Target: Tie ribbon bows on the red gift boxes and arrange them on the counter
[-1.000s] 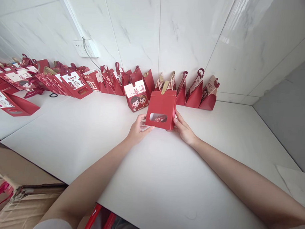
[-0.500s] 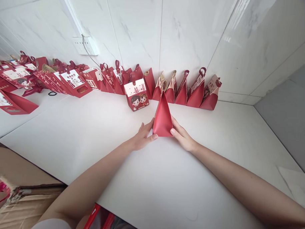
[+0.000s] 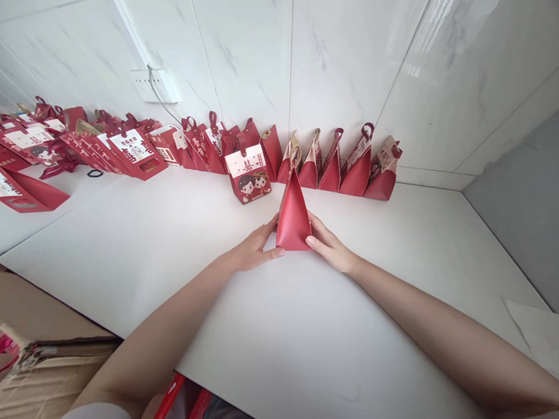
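A plain red side of a pointed gift box point(image 3: 294, 222) faces me as it stands upright on the white table point(image 3: 275, 331). My left hand point(image 3: 255, 248) is at its left side, thumb along the lower front edge and fingers partly hidden beside it. On the right side, my right hand point(image 3: 331, 245) grips the box, with the thumb at the lower right corner and the fingers behind. Just behind and to the left stands a box with two cartoon figures point(image 3: 253, 175), untouched.
Several red boxes point(image 3: 356, 169) line the tiled wall behind. More boxes point(image 3: 135, 152) crowd the left, with a black ring point(image 3: 95, 173) before them. A white socket point(image 3: 154, 86) is on the wall. A cardboard box point(image 3: 49, 372) stands at the lower left.
The whole view has shifted slightly, so table, boxes and hands appear a little further left. Both hands remain at the sides of the same red box.
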`<action>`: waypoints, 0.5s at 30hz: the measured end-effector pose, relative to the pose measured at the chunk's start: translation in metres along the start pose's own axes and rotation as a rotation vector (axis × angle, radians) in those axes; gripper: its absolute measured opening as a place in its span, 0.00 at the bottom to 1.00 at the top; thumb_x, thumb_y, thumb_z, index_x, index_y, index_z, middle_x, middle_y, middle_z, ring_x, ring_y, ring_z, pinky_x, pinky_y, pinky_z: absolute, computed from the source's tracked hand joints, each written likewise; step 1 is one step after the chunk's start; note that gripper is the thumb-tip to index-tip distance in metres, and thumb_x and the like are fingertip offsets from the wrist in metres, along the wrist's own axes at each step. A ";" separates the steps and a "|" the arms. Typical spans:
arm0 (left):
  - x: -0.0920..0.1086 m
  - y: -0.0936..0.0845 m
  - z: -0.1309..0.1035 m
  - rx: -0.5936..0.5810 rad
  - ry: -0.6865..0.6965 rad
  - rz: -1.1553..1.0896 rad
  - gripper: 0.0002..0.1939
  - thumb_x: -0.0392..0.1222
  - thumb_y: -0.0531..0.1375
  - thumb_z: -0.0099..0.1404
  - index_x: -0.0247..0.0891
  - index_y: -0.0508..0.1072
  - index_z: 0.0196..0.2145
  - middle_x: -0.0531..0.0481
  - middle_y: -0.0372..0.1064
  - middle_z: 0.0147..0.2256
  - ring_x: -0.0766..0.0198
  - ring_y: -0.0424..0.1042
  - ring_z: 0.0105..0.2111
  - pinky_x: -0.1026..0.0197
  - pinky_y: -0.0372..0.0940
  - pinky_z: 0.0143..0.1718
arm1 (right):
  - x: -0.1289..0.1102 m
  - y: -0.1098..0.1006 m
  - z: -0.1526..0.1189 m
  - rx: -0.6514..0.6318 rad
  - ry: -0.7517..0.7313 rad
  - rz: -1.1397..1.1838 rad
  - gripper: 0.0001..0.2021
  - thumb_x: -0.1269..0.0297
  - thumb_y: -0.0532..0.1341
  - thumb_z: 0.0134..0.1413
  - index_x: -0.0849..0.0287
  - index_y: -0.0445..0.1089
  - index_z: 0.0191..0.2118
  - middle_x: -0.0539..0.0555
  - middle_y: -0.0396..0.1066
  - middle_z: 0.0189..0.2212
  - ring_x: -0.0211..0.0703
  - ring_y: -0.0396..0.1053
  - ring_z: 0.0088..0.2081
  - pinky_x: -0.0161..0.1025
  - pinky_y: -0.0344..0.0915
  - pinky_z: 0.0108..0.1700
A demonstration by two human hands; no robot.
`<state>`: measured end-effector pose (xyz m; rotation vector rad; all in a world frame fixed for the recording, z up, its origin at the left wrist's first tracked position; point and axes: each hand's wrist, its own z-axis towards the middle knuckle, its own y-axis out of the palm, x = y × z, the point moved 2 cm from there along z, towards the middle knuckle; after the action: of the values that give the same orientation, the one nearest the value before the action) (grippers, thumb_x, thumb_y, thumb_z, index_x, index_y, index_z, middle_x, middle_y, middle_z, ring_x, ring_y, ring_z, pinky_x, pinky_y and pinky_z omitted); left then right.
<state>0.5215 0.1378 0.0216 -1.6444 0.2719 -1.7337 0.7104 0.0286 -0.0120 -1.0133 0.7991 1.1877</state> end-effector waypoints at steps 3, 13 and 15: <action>0.000 0.000 0.000 -0.031 0.024 -0.007 0.42 0.61 0.57 0.66 0.43 0.48 0.70 0.40 0.53 0.67 0.43 0.59 0.63 0.43 0.58 0.62 | 0.000 0.000 0.000 0.001 0.004 -0.003 0.33 0.45 0.56 0.64 0.46 0.48 0.70 0.52 0.44 0.71 0.52 0.53 0.67 0.53 0.55 0.68; 0.005 -0.001 0.000 -0.041 0.031 -0.008 0.38 0.61 0.57 0.66 0.43 0.56 0.67 0.42 0.52 0.67 0.44 0.59 0.63 0.45 0.57 0.63 | 0.001 0.000 -0.001 0.005 0.015 0.007 0.33 0.46 0.56 0.64 0.45 0.48 0.70 0.52 0.45 0.71 0.54 0.53 0.67 0.55 0.55 0.67; 0.003 -0.001 -0.001 -0.041 0.020 -0.030 0.36 0.60 0.58 0.65 0.44 0.57 0.66 0.43 0.53 0.67 0.44 0.59 0.63 0.46 0.57 0.63 | 0.000 0.000 -0.001 -0.002 0.012 0.007 0.34 0.45 0.56 0.64 0.44 0.46 0.71 0.53 0.45 0.71 0.54 0.53 0.67 0.56 0.55 0.67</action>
<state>0.5202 0.1362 0.0248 -1.6688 0.2955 -1.7782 0.7103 0.0272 -0.0122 -1.0213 0.8117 1.1896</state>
